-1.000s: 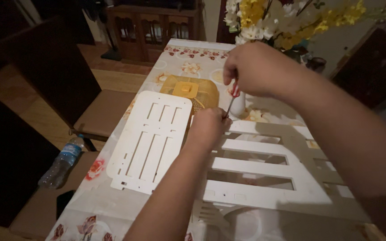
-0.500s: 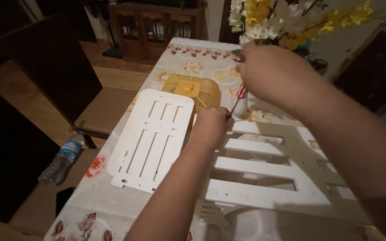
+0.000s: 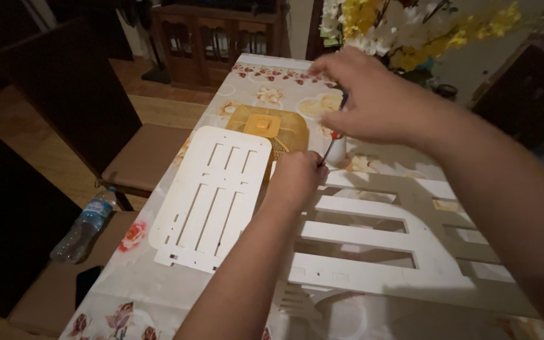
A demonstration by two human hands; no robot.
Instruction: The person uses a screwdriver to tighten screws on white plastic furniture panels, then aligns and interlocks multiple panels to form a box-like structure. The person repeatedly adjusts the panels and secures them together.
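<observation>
My right hand [image 3: 373, 101] grips the handle of a red and blue screwdriver [image 3: 333, 140], whose tip points down at the near edge of a white slatted panel [image 3: 385, 233]. My left hand [image 3: 297, 179] is closed at that same spot, pinching something too small to make out at the screwdriver tip. A second white slatted panel [image 3: 212, 195] lies flat to the left of my left arm.
A yellow plastic basket [image 3: 271, 128] lies upside down behind the panels on the floral tablecloth [image 3: 133, 289]. A vase of yellow and white flowers [image 3: 410, 31] stands at the back. A plastic water bottle [image 3: 84, 225] and a dark phone [image 3: 86, 281] rest on a chair seat at the left.
My right hand has turned on the screwdriver handle and shifted slightly. My left hand stays at the tip. The panels have not moved.
</observation>
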